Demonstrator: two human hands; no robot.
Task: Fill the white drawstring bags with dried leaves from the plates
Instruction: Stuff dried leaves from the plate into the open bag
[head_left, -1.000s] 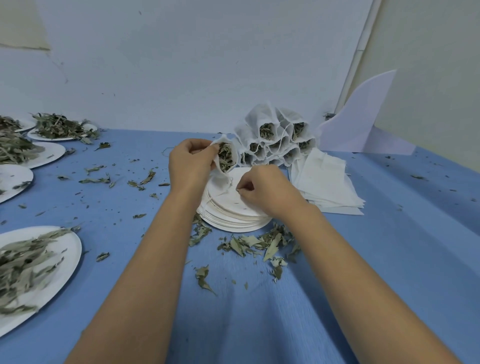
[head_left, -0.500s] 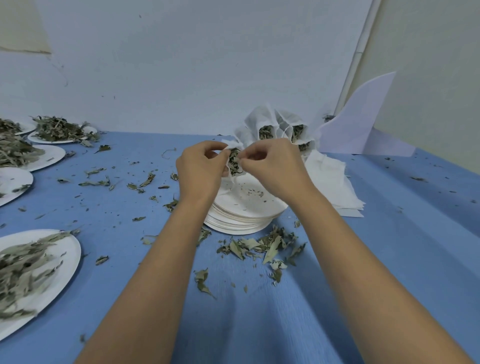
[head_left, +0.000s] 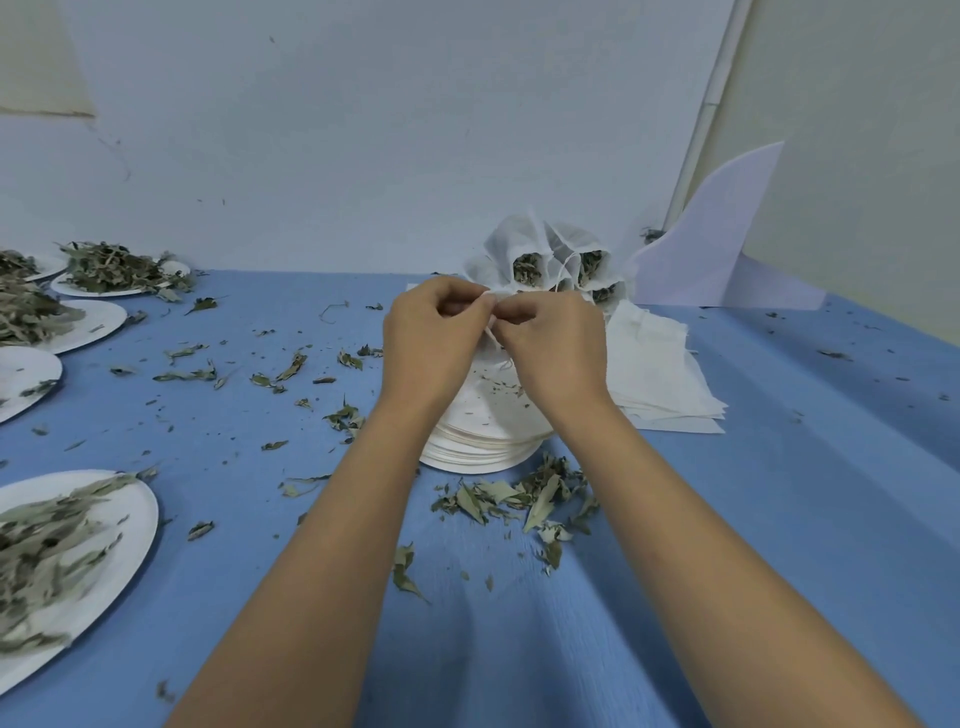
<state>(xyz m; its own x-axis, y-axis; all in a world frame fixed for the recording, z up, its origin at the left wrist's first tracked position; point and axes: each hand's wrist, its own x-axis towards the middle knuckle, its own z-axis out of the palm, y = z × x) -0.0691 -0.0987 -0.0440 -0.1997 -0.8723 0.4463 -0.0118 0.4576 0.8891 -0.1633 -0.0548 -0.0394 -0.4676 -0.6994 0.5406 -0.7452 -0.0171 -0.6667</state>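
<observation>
A blue-covered bench (head_left: 727, 519) fills the lower view. Along its edge from 8 to 10 o'clock lie white plates (head_left: 147, 512) heaped with dried leaves (head_left: 47, 540); the nearest sits at 8 o'clock and the rest are farther back. In the middle stands a stack of empty plates (head_left: 478, 447), dusted with crumbs. Touching the stack at its 2 o'clock is a pile of flat white bags (head_left: 665, 374). At its 12 o'clock, against the wall, filled bags (head_left: 530, 254) are heaped with their open mouths showing leaves. Loose leaves (head_left: 519, 499) lie scattered at the stack's 6 o'clock, with more toward 9 o'clock.

Above the stack, the left grip (head_left: 431, 343) and the right grip (head_left: 556, 348) meet, fingers curled. Both pinch the top of one drawstring bag (head_left: 490, 297), which is mostly hidden between them. A thin string (head_left: 491, 335) hangs down between the two.
</observation>
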